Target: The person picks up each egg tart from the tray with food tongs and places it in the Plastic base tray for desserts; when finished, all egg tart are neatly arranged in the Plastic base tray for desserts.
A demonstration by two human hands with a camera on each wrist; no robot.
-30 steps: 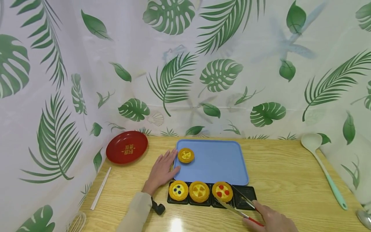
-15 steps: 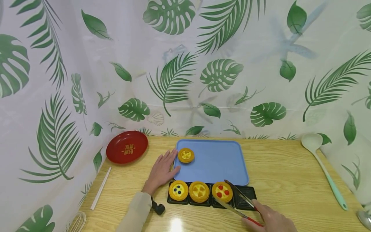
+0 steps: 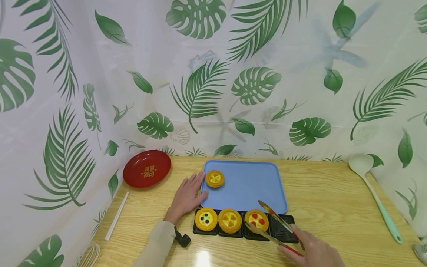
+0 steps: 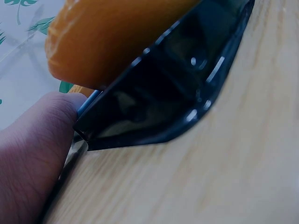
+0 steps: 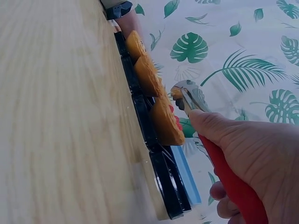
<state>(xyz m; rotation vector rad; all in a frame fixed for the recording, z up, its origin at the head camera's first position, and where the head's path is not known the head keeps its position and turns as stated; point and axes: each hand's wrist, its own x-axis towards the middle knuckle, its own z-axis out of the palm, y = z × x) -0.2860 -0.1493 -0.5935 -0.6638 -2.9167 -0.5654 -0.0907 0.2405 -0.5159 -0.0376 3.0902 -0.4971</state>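
Note:
My right hand (image 3: pixel 317 248) holds tongs (image 3: pixel 281 221) with red handles. Their arms are spread, tips above a tart with red berries (image 3: pixel 261 220) that sits in the black compartment tray (image 3: pixel 284 230). The right wrist view has the red handle (image 5: pixel 229 179) in the palm under the thumb. Straight-fingered, my left hand (image 3: pixel 186 194) rests at the left edge of the blue tray (image 3: pixel 247 185), thumb on its rim. Left of the berry tart are a tart with yellow wedges (image 3: pixel 229 221) and one with blueberries (image 3: pixel 205 219). Another yellow-topped tart (image 3: pixel 215 179) lies on the blue tray.
A red plate (image 3: pixel 146 169) stands at the back left, with white chopsticks (image 3: pixel 116 216) in front and a whisk (image 3: pixel 89 256) at the near left edge. At the right lies a ladle (image 3: pixel 361 163) with a green handle. A metal utensil (image 3: pixel 419 252) shows at the right edge.
The tongs' tips have risen slightly and shifted back over the berry tart, their arms still spread. My left hand and the tarts have stayed in place.

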